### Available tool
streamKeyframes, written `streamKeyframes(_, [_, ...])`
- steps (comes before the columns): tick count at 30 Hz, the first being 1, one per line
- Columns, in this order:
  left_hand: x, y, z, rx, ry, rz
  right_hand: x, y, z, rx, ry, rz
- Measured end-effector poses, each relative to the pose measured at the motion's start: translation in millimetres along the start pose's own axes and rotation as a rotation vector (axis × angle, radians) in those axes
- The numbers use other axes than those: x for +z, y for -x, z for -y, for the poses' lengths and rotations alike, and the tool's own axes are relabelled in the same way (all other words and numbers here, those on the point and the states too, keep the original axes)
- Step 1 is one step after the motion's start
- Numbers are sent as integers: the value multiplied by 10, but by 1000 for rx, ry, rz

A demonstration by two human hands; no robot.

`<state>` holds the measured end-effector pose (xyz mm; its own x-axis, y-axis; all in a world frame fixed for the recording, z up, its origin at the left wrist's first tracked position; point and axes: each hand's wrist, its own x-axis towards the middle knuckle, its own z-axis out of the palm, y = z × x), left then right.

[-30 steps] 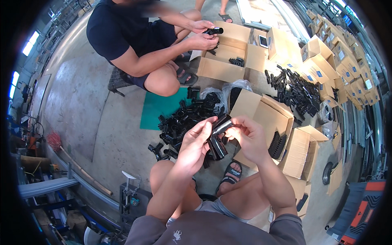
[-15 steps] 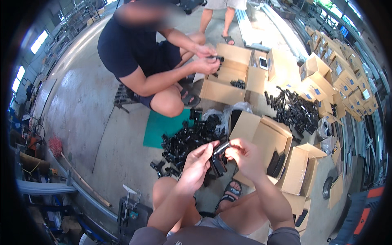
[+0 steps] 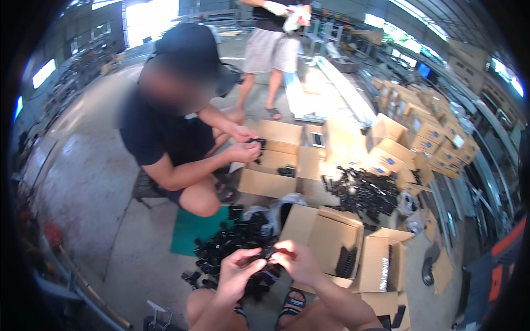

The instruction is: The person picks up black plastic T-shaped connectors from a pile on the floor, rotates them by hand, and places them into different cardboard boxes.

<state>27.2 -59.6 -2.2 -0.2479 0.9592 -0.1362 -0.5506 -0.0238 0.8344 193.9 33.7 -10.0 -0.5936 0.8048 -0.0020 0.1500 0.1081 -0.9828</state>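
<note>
My left hand [image 3: 234, 276] and my right hand [image 3: 298, 263] meet over a heap of loose parts, their fingers closed in a pinch. Between the fingertips is a small black part [image 3: 268, 252], mostly hidden by the fingers; its exact kind cannot be made out. Both hands hold it, one from each side. Below and beyond them lies the heap of black, angular, glossy parts [image 3: 221, 245], partly on a green sheet [image 3: 185, 231]. Right of my right hand stands an open cardboard box [image 3: 301, 223] with a row of black parts [image 3: 346, 261] inside.
Opposite, a seated co-worker [image 3: 160, 127] handles a black part above another open carton [image 3: 265, 185]. Another black pile [image 3: 361, 190] lies farther right, before stacked cartons [image 3: 428, 129]. A second person [image 3: 270, 52] stands behind. A narrower open box [image 3: 372, 265] is at right.
The view has tilted upward, so everything sits lower in it and more of the hall shows. In my hands the black part has turned, and less of it shows between my fingers.
</note>
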Motion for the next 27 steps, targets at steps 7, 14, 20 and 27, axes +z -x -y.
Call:
streamKeyframes(7, [18, -5, 103, 95, -128, -59, -78, 30, 163, 9, -16, 65])
streamKeyframes(14, [-35, 10, 98, 78, -157, -41, -55, 65, 182, -12, -13, 52])
streamKeyframes(20, [-56, 10, 56, 19, 28, -26, -23, 87, 203, -56, -68, 63])
streamKeyframes(27, [31, 13, 60, 111, -7, -23, -49, 102, 305, -119, 60, 43])
